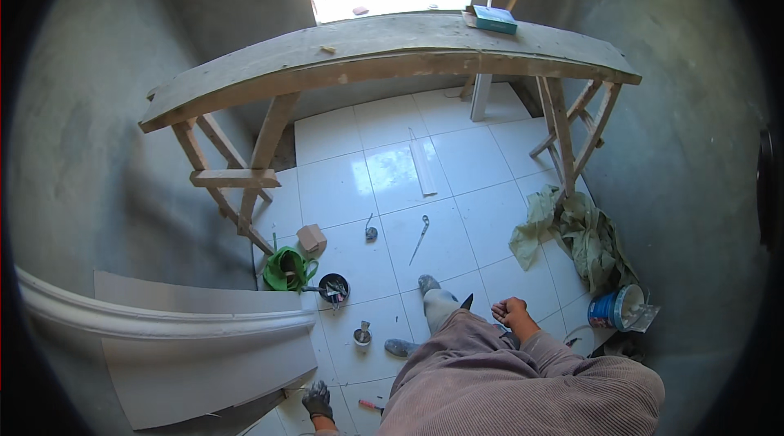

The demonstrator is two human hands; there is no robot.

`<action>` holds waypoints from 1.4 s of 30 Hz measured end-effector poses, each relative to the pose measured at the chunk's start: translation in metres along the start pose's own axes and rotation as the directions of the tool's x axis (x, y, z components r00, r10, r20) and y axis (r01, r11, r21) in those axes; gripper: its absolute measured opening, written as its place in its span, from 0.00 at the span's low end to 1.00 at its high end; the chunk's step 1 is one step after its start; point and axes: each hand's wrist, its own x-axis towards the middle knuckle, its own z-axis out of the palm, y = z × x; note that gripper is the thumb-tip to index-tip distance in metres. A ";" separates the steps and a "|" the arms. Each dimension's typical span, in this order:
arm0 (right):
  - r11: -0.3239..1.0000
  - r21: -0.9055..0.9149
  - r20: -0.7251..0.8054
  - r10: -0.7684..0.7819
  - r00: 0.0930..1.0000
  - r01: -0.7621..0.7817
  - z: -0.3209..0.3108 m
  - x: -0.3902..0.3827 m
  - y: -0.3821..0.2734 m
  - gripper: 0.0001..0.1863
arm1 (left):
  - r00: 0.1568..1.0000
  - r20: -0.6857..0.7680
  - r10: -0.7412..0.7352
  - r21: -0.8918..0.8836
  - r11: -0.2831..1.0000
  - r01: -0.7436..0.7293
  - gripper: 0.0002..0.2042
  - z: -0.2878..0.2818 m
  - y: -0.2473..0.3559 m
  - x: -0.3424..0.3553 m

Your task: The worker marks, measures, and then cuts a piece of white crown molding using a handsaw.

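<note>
My left hand [317, 400], in a dark grey glove, hangs low at the left. Its fingers are loosely stretched, with no object visible in them. Close by are the end of a pale board [204, 362] and a red-handled tool [371, 406] on the floor. My right hand [513, 313] is bare and held beside my thigh. Its fingers are curled in, and nothing shows between them. A black pointed thing [467, 301] sticks up by my leg. On the tiles ahead are a small pot with a brush [363, 335] and a black bucket of tools [334, 290].
A long plank bench [376, 44] on wooden trestles spans the far side, with a teal box [495, 20] on top. White moulding [171, 318] lies at left. A green bag [285, 269], a ladle-like tool [420, 240], crumpled plastic sheeting [590, 240] and a blue-white bucket [614, 308] stand about.
</note>
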 end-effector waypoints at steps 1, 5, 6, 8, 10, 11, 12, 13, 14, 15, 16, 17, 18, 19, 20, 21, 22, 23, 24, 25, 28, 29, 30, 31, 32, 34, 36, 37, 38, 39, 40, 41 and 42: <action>0.999 -0.012 0.002 0.038 0.999 -0.038 -0.007 0.003 -0.001 0.13 | 1.000 0.031 0.000 0.148 0.989 -0.004 0.24 0.034 -0.007 0.010; 0.996 -0.010 0.048 0.092 0.995 -0.092 -0.008 0.031 -0.033 0.14 | 0.952 0.299 0.074 0.591 0.768 -0.245 0.19 0.156 -0.061 0.014; 0.997 -0.049 0.092 0.064 0.994 -0.060 -0.011 0.050 -0.048 0.14 | 0.891 0.449 0.067 0.669 0.636 -0.385 0.19 0.178 -0.077 0.017; 0.992 -0.123 0.142 0.053 0.988 -0.035 -0.003 0.078 -0.074 0.14 | 0.972 0.221 -0.082 0.548 0.834 -0.054 0.18 0.211 -0.102 0.022; 0.996 -0.076 0.143 0.062 0.988 -0.051 0.025 0.099 -0.112 0.14 | 0.967 0.013 -0.255 0.241 0.939 0.244 0.17 0.218 -0.137 0.027; 0.993 -0.110 0.166 0.067 0.984 -0.049 0.044 0.109 -0.133 0.13 | 0.948 0.319 0.002 0.791 0.550 -0.268 0.18 0.200 -0.149 0.029; 0.993 -0.111 0.173 0.050 0.984 -0.031 0.042 0.139 -0.161 0.14 | 0.751 0.658 -0.060 0.728 -0.203 -0.655 0.18 0.218 -0.170 0.040; 0.989 -0.137 0.246 0.081 0.966 -0.048 0.042 0.167 -0.190 0.13 | 0.762 0.648 -0.018 0.752 -0.149 -0.643 0.18 0.243 -0.199 0.056; 0.985 -0.156 0.306 0.115 0.945 -0.070 0.039 0.199 -0.222 0.12 | 0.827 0.562 -0.029 0.800 -0.238 -0.551 0.18 0.271 -0.222 0.074; 0.968 -0.237 0.317 0.156 0.936 -0.081 0.069 0.202 -0.240 0.12 | 0.909 0.416 -0.011 0.851 -0.348 -0.393 0.17 0.271 -0.227 0.074; 0.916 -0.401 0.305 0.160 0.939 -0.025 0.108 0.190 -0.246 0.12 | 0.973 0.230 0.027 0.875 -0.443 -0.195 0.17 0.256 -0.230 0.060; 0.840 -0.540 0.297 0.136 0.945 0.048 0.141 0.182 -0.258 0.13 | 0.994 0.066 0.083 0.940 0.330 -0.090 0.16 0.253 -0.238 0.048; 0.794 -0.606 0.300 0.165 0.940 0.054 0.169 0.179 -0.272 0.13 | 0.995 -0.081 0.051 0.422 0.907 -0.012 0.16 0.257 -0.246 0.040; 0.666 -0.729 0.324 0.130 0.937 0.160 0.184 0.187 -0.289 0.13 | 0.994 -0.108 0.025 0.370 0.929 0.017 0.16 0.300 -0.256 0.032; 0.558 -0.791 0.329 0.041 0.943 0.252 0.185 0.199 -0.327 0.14 | 0.963 -0.197 0.186 -0.114 0.971 -0.211 0.11 0.389 -0.237 0.034; 0.404 -0.858 0.349 0.002 0.937 0.318 0.208 0.195 -0.346 0.14 | 0.957 -0.192 0.219 -0.061 0.970 -0.235 0.12 0.421 -0.227 0.031; 0.358 -0.874 0.355 0.010 0.935 0.328 0.228 0.195 -0.359 0.14 | 0.950 -0.187 0.252 -0.013 0.966 -0.258 0.14 0.443 -0.223 0.028; 0.287 -0.851 0.464 0.016 0.886 0.440 0.249 0.197 -0.374 0.13 | 0.947 -0.153 0.282 0.026 0.959 -0.282 0.15 0.467 -0.221 0.028; 0.217 -0.812 0.562 0.039 0.826 0.542 0.266 0.204 -0.382 0.13 | 0.943 -0.120 0.310 0.066 0.950 -0.304 0.16 0.488 -0.223 0.027; 0.132 -0.806 0.586 0.042 0.809 0.576 0.289 0.207 -0.382 0.11 | 0.946 -0.138 0.294 0.128 0.952 -0.277 0.16 0.504 -0.233 0.030; -0.052 -0.802 0.592 0.054 0.804 0.594 0.351 0.238 -0.370 0.11 | 0.951 -0.122 0.283 0.244 0.938 -0.248 0.15 0.541 -0.281 0.065; -0.049 -0.791 0.604 0.086 0.792 0.609 0.373 0.253 -0.362 0.12 | 0.969 -0.078 0.235 0.298 0.933 -0.203 0.16 0.549 -0.300 0.084; -0.070 -0.786 0.606 0.110 0.788 0.614 0.393 0.270 -0.345 0.12 | 0.983 -0.031 0.180 0.361 0.919 -0.157 0.17 0.551 -0.321 0.105; -0.077 -0.753 0.647 0.097 0.756 0.654 0.413 0.285 -0.327 0.12 | 0.977 -0.004 0.215 0.458 0.869 -0.189 0.18 0.552 -0.344 0.125; -0.073 -0.721 0.686 0.073 0.724 0.690 0.428 0.303 -0.307 0.13 | 0.970 0.037 0.239 0.555 0.802 -0.219 0.19 0.552 -0.367 0.146; -0.124 -0.722 0.674 0.096 0.732 0.681 0.455 0.358 -0.268 0.15 | 0.981 -0.101 0.163 0.571 0.817 -0.077 0.18 0.556 -0.411 0.185; -0.394 -0.631 0.689 0.109 0.716 0.668 0.475 0.425 -0.239 0.20 | 0.977 -0.159 0.144 0.484 0.874 -0.049 0.18 0.561 -0.439 0.222; -0.560 -0.545 0.683 0.134 0.718 0.624 0.492 0.461 -0.226 0.30 | 0.970 -0.162 0.183 0.516 0.853 -0.074 0.18 0.563 -0.454 0.241; -0.697 -0.316 0.750 0.231 0.619 0.643 0.513 0.500 -0.207 0.35 | 0.974 -0.145 0.174 0.529 0.846 -0.073 0.18 0.558 -0.467 0.261; -0.793 -0.094 0.780 0.317 0.540 0.602 0.532 0.540 -0.196 0.40 | 0.969 -0.156 0.194 0.521 0.849 -0.086 0.18 0.553 -0.480 0.276; -0.883 -0.049 0.729 0.288 0.621 0.466 0.551 0.568 -0.174 0.45 | 0.968 -0.155 0.198 0.517 0.851 -0.091 0.17 0.546 -0.490 0.286; -0.879 -0.022 0.742 0.305 0.597 0.476 0.567 0.588 -0.157 0.46 | 0.983 -0.109 0.148 0.533 0.843 -0.068 0.17 0.542 -0.503 0.291; -0.854 0.077 0.908 0.273 0.316 0.515 0.589 0.635 -0.207 0.47 | 0.993 0.033 0.112 0.290 0.950 -0.117 0.18 0.569 -0.510 0.309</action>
